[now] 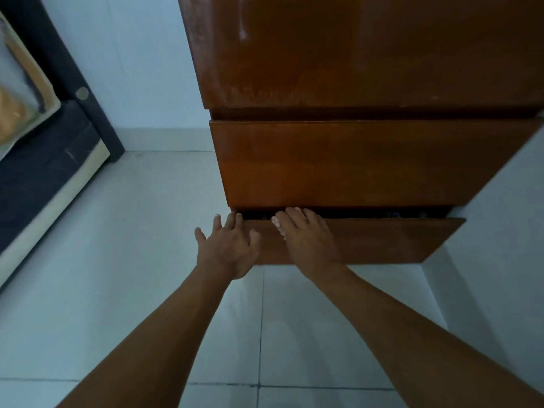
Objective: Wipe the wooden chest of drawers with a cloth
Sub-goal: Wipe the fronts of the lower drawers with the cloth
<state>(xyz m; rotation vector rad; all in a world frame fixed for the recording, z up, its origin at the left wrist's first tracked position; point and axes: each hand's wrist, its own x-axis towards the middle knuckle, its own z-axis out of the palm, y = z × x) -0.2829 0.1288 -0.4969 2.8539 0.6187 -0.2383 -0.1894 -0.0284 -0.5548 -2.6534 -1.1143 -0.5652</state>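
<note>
The left arm point(164, 334) fills the lower left of the frame and the right arm point(412, 328) the lower right. Both are bare all the way to the wrist. The left hand point(228, 250) and the right hand point(309, 242), near the middle, are bare too, with short nails. A small whitish patch shows by the right hand's fingers; I cannot tell what it is.

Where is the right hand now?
In the head view, the right hand lies on the top edge of the lowest drawer, beside the left hand, with white cloth under it.
</note>
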